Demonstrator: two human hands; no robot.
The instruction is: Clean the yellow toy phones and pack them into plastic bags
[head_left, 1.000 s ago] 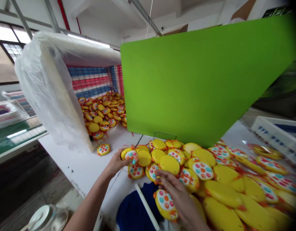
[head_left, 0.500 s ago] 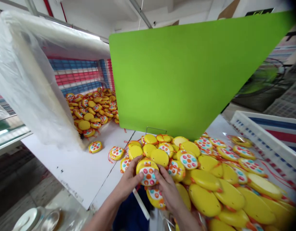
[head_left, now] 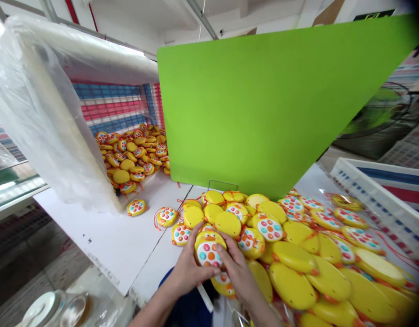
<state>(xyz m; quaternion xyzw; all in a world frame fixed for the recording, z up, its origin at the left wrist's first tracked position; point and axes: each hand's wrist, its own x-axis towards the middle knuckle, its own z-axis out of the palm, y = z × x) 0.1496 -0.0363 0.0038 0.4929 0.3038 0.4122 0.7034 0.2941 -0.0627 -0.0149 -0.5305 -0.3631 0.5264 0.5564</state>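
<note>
In the head view, the left hand (head_left: 186, 271) reaches in from the near side, fingers curled round the left of a yellow duck toy (head_left: 208, 252), thumb along its near edge. The right hand (head_left: 236, 269) closes on the right, thumb pressed against the dotted front. The toy is at the near left of a heap of yellow toys (head_left: 293, 284).

The held toy (head_left: 210, 247) is showing yellow with an orange beak (head_left: 210, 236), its white panel (head_left: 208, 254) sporting pink, orange and teal dots. The board (head_left: 264, 113) is gleaming plain lime green; blue, white and red stripes are banding the lining (head_left: 110, 109).
</note>
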